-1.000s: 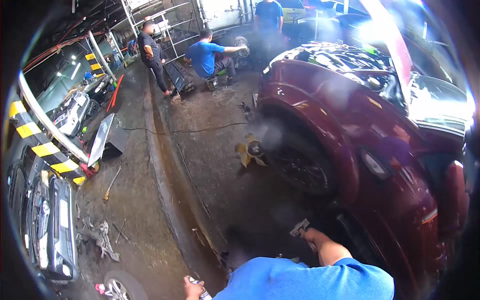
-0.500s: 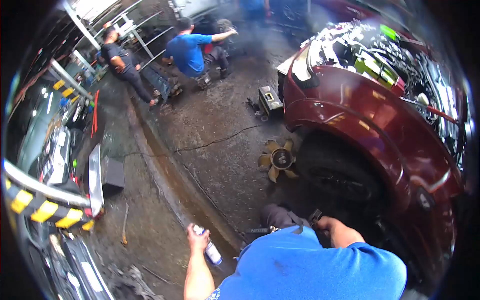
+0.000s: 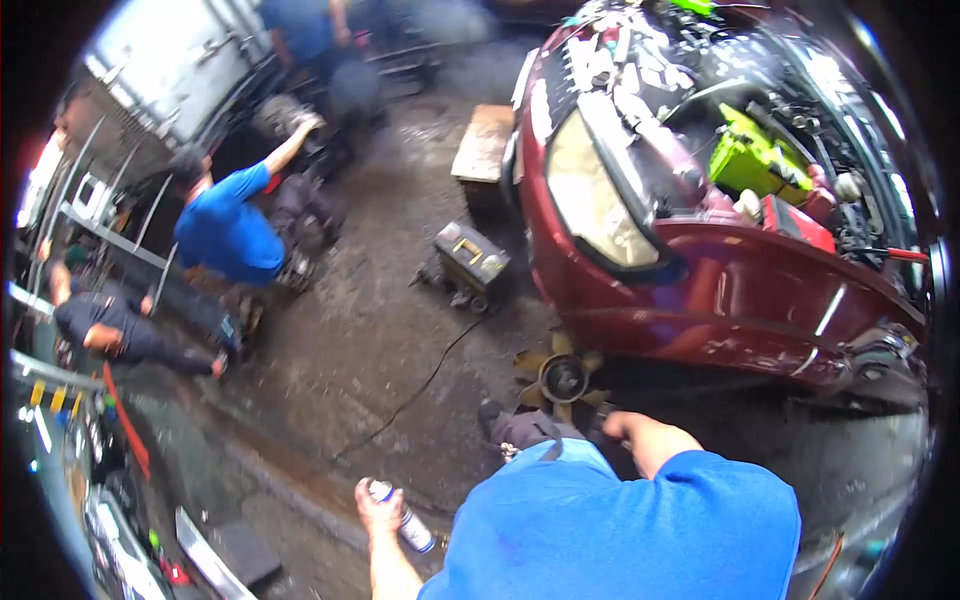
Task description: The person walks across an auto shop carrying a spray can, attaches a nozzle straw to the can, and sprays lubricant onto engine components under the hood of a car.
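At the lower middle, my left hand (image 3: 378, 508) is wrapped round a white and blue spray can (image 3: 413, 528), which slants down to the right. My right hand (image 3: 617, 425) is right of my body, just below the fan. Its fingers are closed on a small dark object (image 3: 601, 420) that I cannot make out. A yellowish fan with a dark hub (image 3: 562, 379) lies on the floor just beyond my knee. To its right and above stands the dark red car (image 3: 720, 300) with its engine bay exposed.
A toolbox (image 3: 472, 254) stands on the floor, with a wooden-topped box (image 3: 484, 143) behind it. A cable (image 3: 425, 388) crosses the floor. One person in blue (image 3: 228, 230) crouches at the left; another in dark clothes (image 3: 120, 325) stands nearby. Red tools rest in the engine bay.
The view has swung to the right, and the car's front and engine bay show more fully. My left hand has come up into fuller view with the can. My right hand now appears nearer the fan.
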Action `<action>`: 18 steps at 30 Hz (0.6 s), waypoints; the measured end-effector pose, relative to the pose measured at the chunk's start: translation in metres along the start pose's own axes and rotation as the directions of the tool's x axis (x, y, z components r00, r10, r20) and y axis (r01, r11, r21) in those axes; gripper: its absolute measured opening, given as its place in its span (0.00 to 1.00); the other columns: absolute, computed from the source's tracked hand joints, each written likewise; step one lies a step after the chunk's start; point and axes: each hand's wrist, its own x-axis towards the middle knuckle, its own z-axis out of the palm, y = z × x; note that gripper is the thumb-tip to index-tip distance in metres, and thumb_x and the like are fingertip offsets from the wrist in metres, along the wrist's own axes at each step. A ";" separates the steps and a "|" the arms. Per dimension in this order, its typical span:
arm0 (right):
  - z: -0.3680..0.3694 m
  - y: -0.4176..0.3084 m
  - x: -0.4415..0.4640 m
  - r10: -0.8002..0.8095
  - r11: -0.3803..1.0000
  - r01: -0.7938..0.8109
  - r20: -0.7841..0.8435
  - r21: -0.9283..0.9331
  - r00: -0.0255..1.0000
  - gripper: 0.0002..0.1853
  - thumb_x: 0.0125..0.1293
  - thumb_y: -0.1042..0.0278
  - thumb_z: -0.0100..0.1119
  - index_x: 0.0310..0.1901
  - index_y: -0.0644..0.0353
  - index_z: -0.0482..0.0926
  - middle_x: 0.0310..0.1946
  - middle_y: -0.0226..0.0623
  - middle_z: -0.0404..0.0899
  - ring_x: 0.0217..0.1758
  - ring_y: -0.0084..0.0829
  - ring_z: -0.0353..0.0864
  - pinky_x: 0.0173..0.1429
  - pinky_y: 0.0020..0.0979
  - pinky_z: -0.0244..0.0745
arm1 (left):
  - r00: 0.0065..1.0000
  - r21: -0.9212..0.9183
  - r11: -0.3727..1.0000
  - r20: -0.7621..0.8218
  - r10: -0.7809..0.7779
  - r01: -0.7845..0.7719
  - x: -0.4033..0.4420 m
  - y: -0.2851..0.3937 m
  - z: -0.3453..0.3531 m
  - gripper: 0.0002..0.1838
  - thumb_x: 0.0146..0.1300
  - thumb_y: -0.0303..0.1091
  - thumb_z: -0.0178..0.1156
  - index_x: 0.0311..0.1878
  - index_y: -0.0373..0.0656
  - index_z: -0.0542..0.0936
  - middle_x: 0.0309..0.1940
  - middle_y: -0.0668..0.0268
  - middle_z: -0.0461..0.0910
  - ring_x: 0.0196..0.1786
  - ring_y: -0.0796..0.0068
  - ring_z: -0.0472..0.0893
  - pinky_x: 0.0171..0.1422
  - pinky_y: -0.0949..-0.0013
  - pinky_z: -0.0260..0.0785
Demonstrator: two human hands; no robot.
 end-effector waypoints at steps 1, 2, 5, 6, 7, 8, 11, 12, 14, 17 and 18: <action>-0.039 -0.059 -0.018 0.117 0.864 -0.120 0.036 0.490 0.992 0.18 0.64 0.57 0.59 0.46 0.62 0.86 0.49 0.47 0.85 0.51 0.37 0.83 0.54 0.43 0.77 | 1.000 0.085 0.996 -0.007 0.030 -0.029 0.037 -0.002 -0.001 0.41 0.42 0.36 0.78 0.62 0.38 0.71 0.58 0.50 0.75 0.61 0.51 0.76 0.68 0.56 0.69; -0.122 -0.144 -0.115 0.130 0.969 -0.077 -0.220 0.235 0.967 0.24 0.69 0.46 0.54 0.43 0.63 0.86 0.44 0.50 0.86 0.46 0.43 0.85 0.52 0.45 0.77 | 0.999 0.067 0.996 -0.004 0.052 -0.052 0.070 -0.004 -0.004 0.41 0.42 0.35 0.78 0.62 0.38 0.71 0.59 0.50 0.75 0.63 0.50 0.75 0.69 0.56 0.68; -0.228 -0.226 -0.116 0.031 0.982 0.009 -0.203 0.191 0.979 0.23 0.63 0.51 0.60 0.47 0.65 0.84 0.48 0.52 0.85 0.54 0.46 0.84 0.58 0.44 0.75 | 0.991 0.083 0.987 0.033 0.133 -0.135 0.164 0.014 -0.018 0.40 0.43 0.34 0.76 0.62 0.37 0.71 0.59 0.48 0.74 0.64 0.49 0.74 0.70 0.54 0.66; -0.256 -0.251 -0.117 0.015 0.966 0.054 -0.264 0.253 0.964 0.22 0.60 0.58 0.64 0.52 0.62 0.83 0.51 0.51 0.84 0.58 0.45 0.82 0.59 0.44 0.75 | 0.988 0.100 0.984 0.066 0.143 -0.149 0.200 0.022 -0.020 0.41 0.43 0.34 0.75 0.63 0.37 0.70 0.59 0.48 0.74 0.64 0.48 0.74 0.70 0.53 0.66; -0.283 -0.273 -0.122 0.040 0.951 0.056 -0.300 0.304 0.953 0.24 0.59 0.61 0.65 0.57 0.60 0.80 0.52 0.50 0.84 0.59 0.44 0.81 0.59 0.44 0.75 | 0.982 0.105 0.978 0.087 0.170 -0.178 0.237 0.034 -0.018 0.41 0.43 0.34 0.75 0.63 0.37 0.70 0.59 0.48 0.74 0.64 0.48 0.74 0.70 0.53 0.66; -0.316 -0.303 -0.147 0.090 0.915 0.042 -0.305 0.402 0.948 0.26 0.59 0.62 0.65 0.60 0.60 0.78 0.52 0.49 0.83 0.57 0.45 0.81 0.58 0.43 0.75 | 0.971 0.117 0.969 0.129 0.203 -0.218 0.266 0.047 -0.018 0.41 0.43 0.34 0.75 0.63 0.37 0.70 0.59 0.48 0.74 0.64 0.48 0.74 0.70 0.54 0.66; -0.360 -0.328 -0.109 0.050 0.870 0.148 -0.383 0.470 0.922 0.27 0.59 0.61 0.65 0.60 0.61 0.77 0.52 0.49 0.83 0.57 0.46 0.81 0.59 0.44 0.74 | 0.956 0.151 0.957 0.202 0.215 -0.247 0.358 0.096 -0.021 0.41 0.44 0.35 0.75 0.64 0.37 0.70 0.59 0.49 0.75 0.63 0.50 0.75 0.70 0.55 0.67; -0.370 -0.335 -0.094 0.068 0.848 0.164 -0.410 0.503 0.910 0.27 0.59 0.61 0.65 0.60 0.62 0.76 0.52 0.49 0.83 0.56 0.46 0.81 0.60 0.43 0.74 | 0.944 0.170 0.943 0.220 0.245 -0.285 0.396 0.104 -0.014 0.41 0.44 0.35 0.75 0.64 0.38 0.70 0.59 0.50 0.75 0.63 0.50 0.75 0.69 0.55 0.67; -0.388 -0.352 -0.068 0.165 0.805 0.159 -0.473 0.572 0.865 0.27 0.58 0.62 0.65 0.59 0.63 0.76 0.50 0.50 0.83 0.56 0.45 0.82 0.59 0.43 0.74 | 0.931 0.123 0.946 0.253 0.261 -0.299 0.475 0.126 0.001 0.41 0.44 0.36 0.75 0.64 0.39 0.70 0.58 0.52 0.75 0.62 0.52 0.76 0.69 0.56 0.68; -0.422 -0.384 -0.028 0.383 0.699 0.069 -0.453 0.712 0.805 0.29 0.56 0.65 0.65 0.60 0.65 0.76 0.48 0.50 0.84 0.52 0.44 0.83 0.57 0.43 0.75 | 0.891 0.071 0.921 0.292 0.349 -0.384 0.609 0.169 0.024 0.40 0.42 0.36 0.77 0.61 0.41 0.71 0.57 0.53 0.75 0.61 0.53 0.77 0.67 0.57 0.69; -0.436 -0.398 -0.019 0.464 0.666 0.019 -0.434 0.745 0.772 0.29 0.56 0.65 0.65 0.61 0.65 0.76 0.48 0.50 0.84 0.51 0.44 0.84 0.57 0.43 0.76 | 0.880 0.043 0.918 0.306 0.363 -0.394 0.646 0.184 0.028 0.40 0.42 0.36 0.77 0.61 0.41 0.71 0.56 0.52 0.76 0.61 0.53 0.77 0.67 0.57 0.69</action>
